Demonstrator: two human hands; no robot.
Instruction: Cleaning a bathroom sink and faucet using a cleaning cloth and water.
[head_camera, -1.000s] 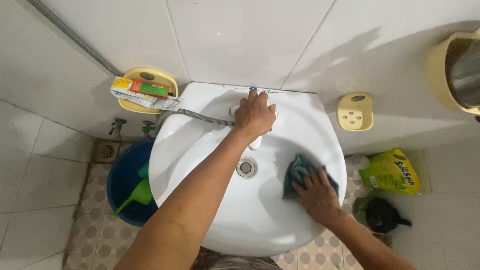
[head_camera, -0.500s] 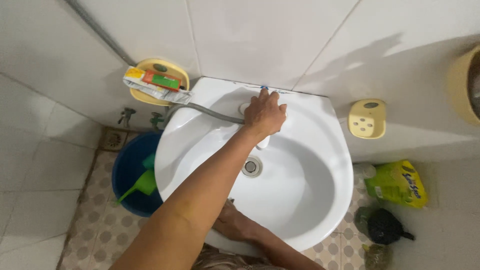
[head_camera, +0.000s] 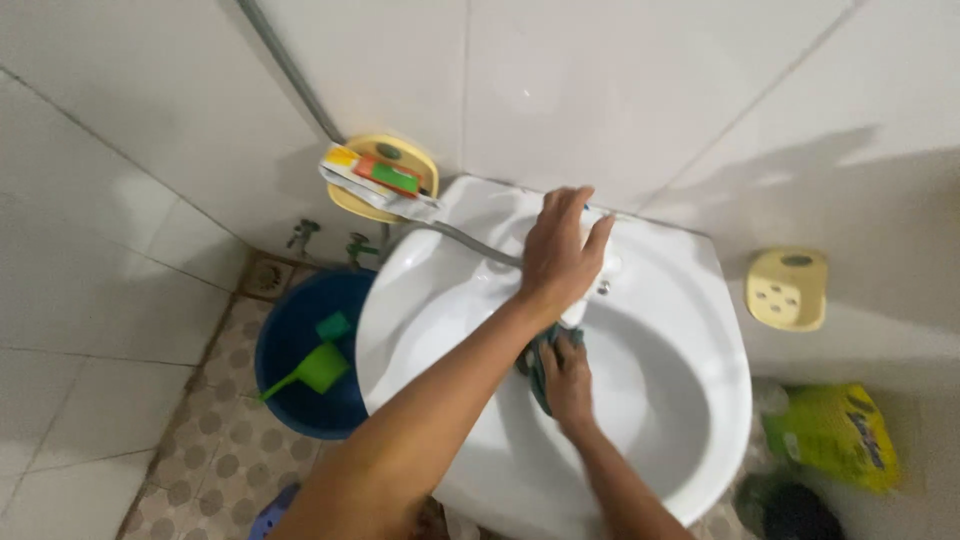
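Your left hand (head_camera: 562, 250) lies cupped over the tap at the back of the white basin (head_camera: 690, 400), fingers curled down around it, while your right hand (head_camera: 568, 380) is closed on a dark teal cloth (head_camera: 537, 368) and presses it against the basin floor just under the spout, where your left forearm crosses above it. The risk here is in that crossing: with one arm over the other, a wide sweep of the cloth could knock your own wrist, and a pull on the tap could jerk the ribbed grey hose (head_camera: 470, 243) that trails off to the left. The glazed ceramic looks smooth and slick (a damp cloth would slide on it easily), so weight leaned through the right hand could slip toward the drain, which is hidden from view. The cloth seems soft and bunched, not folded flat. Beside the basin a rounded yellow wall dish (head_camera: 372, 192) holds crumpled tubes overhanging its edge, near the hose; below sits a blue bucket (head_camera: 290, 385) with a green plastic scoop (head_camera: 318, 370).
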